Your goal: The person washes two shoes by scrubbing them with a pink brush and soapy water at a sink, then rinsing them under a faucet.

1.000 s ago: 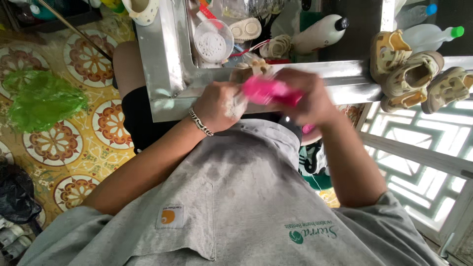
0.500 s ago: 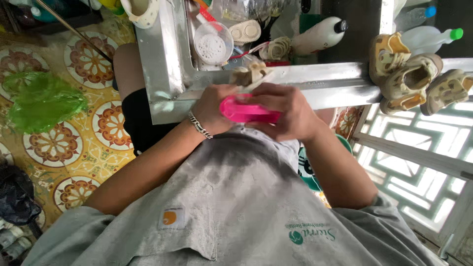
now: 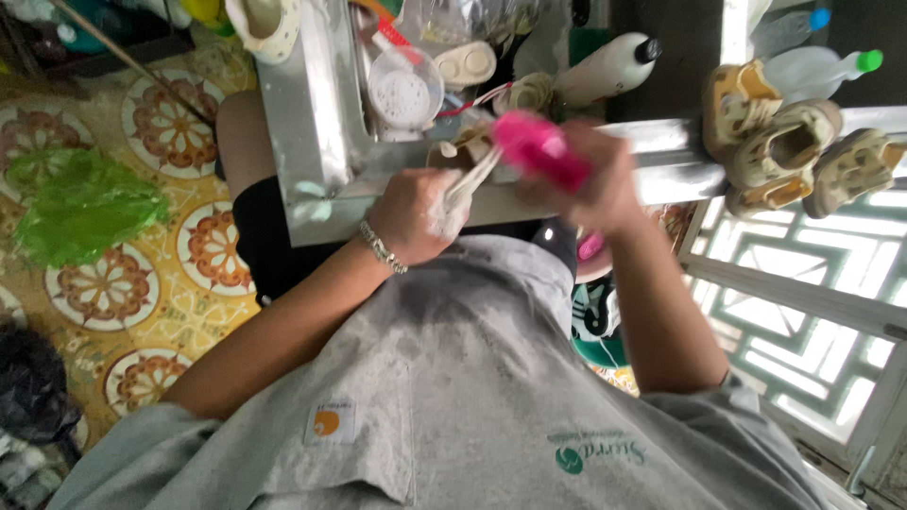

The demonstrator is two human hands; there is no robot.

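— What's the nearer hand doing?
— The left hand [image 3: 414, 215] is curled tight around a small shoe [image 3: 465, 162], soapy, just over the metal ledge [image 3: 312, 142].
— And the other?
— The right hand [image 3: 590, 179] grips a pink brush [image 3: 540, 149], touching the shoe's top, just beside the left hand.
— Beyond them?
— A white bottle [image 3: 605, 68]; cleaned shoes [image 3: 784, 142] on the right.
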